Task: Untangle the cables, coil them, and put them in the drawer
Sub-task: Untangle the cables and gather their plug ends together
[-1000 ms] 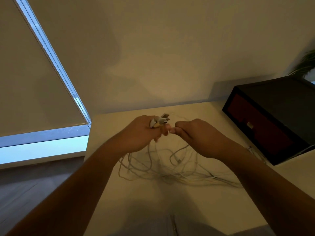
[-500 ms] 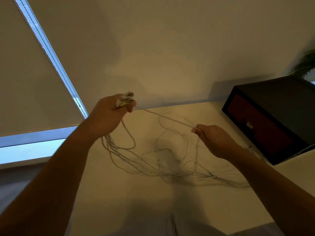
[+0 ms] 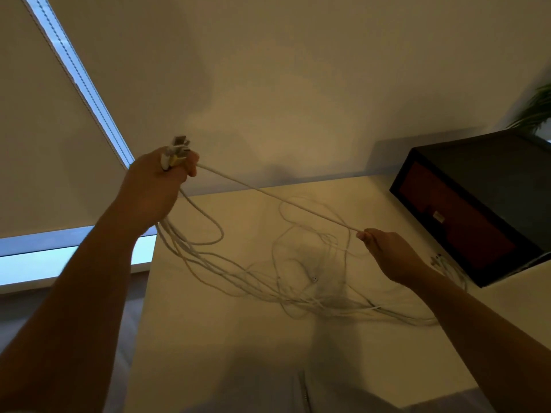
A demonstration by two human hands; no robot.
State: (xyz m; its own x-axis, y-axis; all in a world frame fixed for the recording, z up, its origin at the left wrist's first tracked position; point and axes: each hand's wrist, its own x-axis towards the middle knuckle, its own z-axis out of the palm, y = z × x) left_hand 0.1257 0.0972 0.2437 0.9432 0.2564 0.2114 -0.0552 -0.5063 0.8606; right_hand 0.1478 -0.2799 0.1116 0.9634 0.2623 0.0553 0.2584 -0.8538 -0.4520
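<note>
Pale wall is filling the back, and a blind is hanging far to the left of the left hand. A white table is lying below both hands.

The left hand is hanging high in the air. Its fingers are curling tight round a bunch of plugs, which are sticking up out of the top of the fist. Many white cables are hanging down from under this hand. They are lying in a messy heap on the table, between the two hands and under the right one.

One cable is stretching in a straight line from the left hand down to the right hand. The right hand is lower, just above the table, and is pinching that cable between thumb and fingertip.

Just to the right of the right wrist, a loose plug is lying on the table. Further right of that hand, a dark drawer box is sitting on the table, with its reddish front facing the hands. Above the box, green plant leaves are peeking in.
</note>
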